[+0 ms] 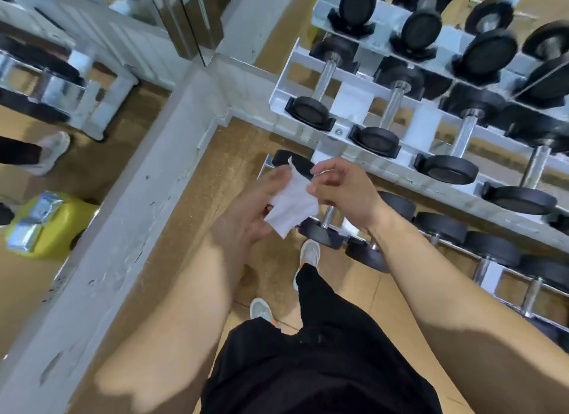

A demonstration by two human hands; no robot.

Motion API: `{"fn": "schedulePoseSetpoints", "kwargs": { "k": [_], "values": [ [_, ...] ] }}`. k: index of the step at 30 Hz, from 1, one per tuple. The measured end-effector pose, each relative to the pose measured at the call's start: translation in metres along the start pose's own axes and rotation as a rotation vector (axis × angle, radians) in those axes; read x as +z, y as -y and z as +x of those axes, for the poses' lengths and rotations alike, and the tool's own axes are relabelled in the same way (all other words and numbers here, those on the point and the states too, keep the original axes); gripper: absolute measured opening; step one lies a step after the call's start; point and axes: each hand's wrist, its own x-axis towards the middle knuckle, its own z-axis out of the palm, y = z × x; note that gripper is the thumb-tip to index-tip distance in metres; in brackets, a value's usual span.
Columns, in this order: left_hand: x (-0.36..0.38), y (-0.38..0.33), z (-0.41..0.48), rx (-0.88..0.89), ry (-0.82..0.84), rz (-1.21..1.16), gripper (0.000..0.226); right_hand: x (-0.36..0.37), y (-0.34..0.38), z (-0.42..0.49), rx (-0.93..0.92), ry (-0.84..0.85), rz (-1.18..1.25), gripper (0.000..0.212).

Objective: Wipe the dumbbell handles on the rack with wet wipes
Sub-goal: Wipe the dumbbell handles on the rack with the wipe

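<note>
Position: the person stands at the left end of the rack [426,127], both forearms raised in front of the body.

Wet wipe [294,209]: white, partly folded, held in the air between the two hands, above the lowest tier and touching no dumbbell.

Left hand [249,207]: fingers loosely curled under the wipe, which lies across the palm. Right hand [345,192]: thumb and forefinger pinch the wipe's upper right edge and the other fingers are bent; it appears to be spreading or refolding the sheet.

Dumbbells: black-ended with chrome handles, seated across three tiers. The middle-tier handle [395,105] and its neighbours are in view; the low-tier handle [329,215] lies just below the wipe.

Progress, as a judgement: the wipe shows no soiling and no handle shows a wet mark that can be made out, so which handles are done cannot be told. The step in hand is readying the wipe. Every visible handle should be counted as left to wipe, the nearest low one being the likely start
</note>
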Motion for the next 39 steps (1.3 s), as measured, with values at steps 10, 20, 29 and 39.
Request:
{"fn": "schedulePoseSetpoints", "kwargs": {
  "k": [10,20,29,39],
  "values": [
    [0.101,-0.042,0.087,0.343,-0.411,0.388,0.014,-0.075,0.032,0.093,0.242,-0.014,0.036,0.024],
    [0.098,-0.067,0.132,0.493,-0.706,0.805,0.016,-0.124,0.041,0.140,0.326,-0.112,0.405,0.020],
    [0.121,-0.080,0.161,0.348,-0.453,0.548,0.013,-0.128,0.039,0.156,0.665,0.176,0.581,0.040],
    [0.096,-0.123,0.193,-0.180,0.001,0.303,0.036,-0.111,0.048,0.220,0.395,-0.134,0.666,0.035]
  ]
}}
